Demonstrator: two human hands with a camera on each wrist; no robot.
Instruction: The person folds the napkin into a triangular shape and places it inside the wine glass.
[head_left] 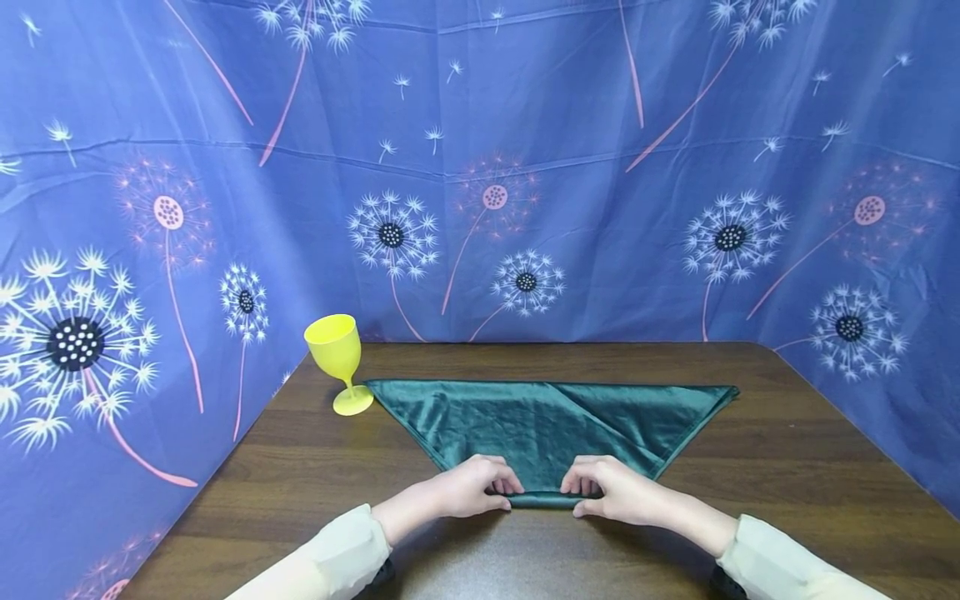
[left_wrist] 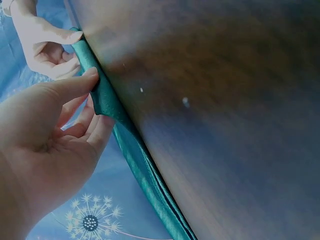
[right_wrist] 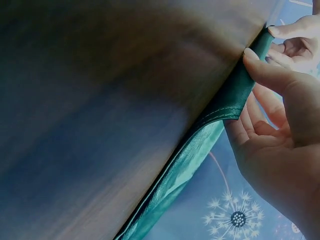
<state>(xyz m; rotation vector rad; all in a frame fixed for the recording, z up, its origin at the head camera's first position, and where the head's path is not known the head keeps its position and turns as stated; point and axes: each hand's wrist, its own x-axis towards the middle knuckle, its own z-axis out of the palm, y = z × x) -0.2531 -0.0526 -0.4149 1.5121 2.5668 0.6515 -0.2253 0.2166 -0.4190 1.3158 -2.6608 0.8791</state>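
Observation:
A dark green satin cloth (head_left: 517, 425) lies on the table, its long straight edge at the back and its sides narrowing toward the front. Along the near edge it is turned up into a narrow roll (head_left: 543, 500). My left hand (head_left: 480, 486) pinches the left end of this roll between thumb and curled fingers. At the right end my right hand (head_left: 611, 490) pinches it likewise. The left wrist view shows the left thumb (left_wrist: 82, 82) on the rolled cloth (left_wrist: 105, 97); in the right wrist view the right thumb (right_wrist: 260, 67) presses the roll (right_wrist: 235, 92).
A yellow plastic goblet (head_left: 335, 354) stands upright by the cloth's back left corner. The brown wooden table (head_left: 300, 467) reaches back to a blue curtain (head_left: 600, 208) with a dandelion print, which also hangs along the left and right sides.

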